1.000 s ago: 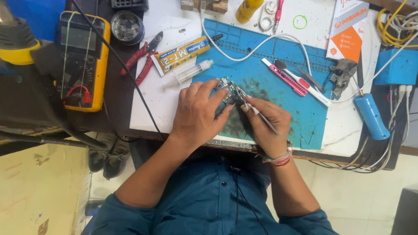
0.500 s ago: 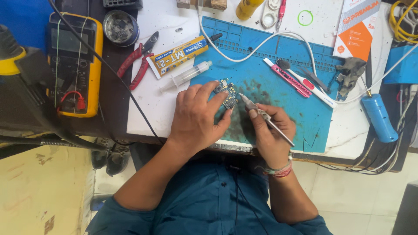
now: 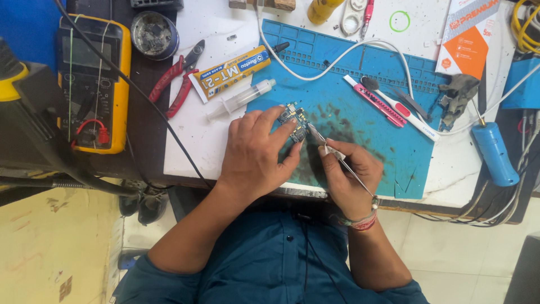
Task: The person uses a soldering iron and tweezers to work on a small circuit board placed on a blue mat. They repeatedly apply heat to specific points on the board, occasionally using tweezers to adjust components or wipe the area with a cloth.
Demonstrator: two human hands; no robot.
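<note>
My left hand (image 3: pixel 256 155) presses a small circuit board (image 3: pixel 293 120) down onto the blue work mat (image 3: pixel 371 101), fingers around its left and lower edges. My right hand (image 3: pixel 346 174) grips thin metal tweezers (image 3: pixel 332 155), whose tips touch the board's right side. Both hands sit close together near the mat's front left part.
A yellow multimeter (image 3: pixel 95 84) lies at the left, with red pliers (image 3: pixel 180 79), a glue tube box (image 3: pixel 230 73) and a syringe (image 3: pixel 242 98) beside it. A pink cutter and brush (image 3: pixel 388 107), a white cable (image 3: pixel 337 53) and a blue-handled tool (image 3: pixel 495 152) lie to the right.
The view has shifted slightly. My hands stay on the board, and the tweezers' tips have moved a little along its right side.
</note>
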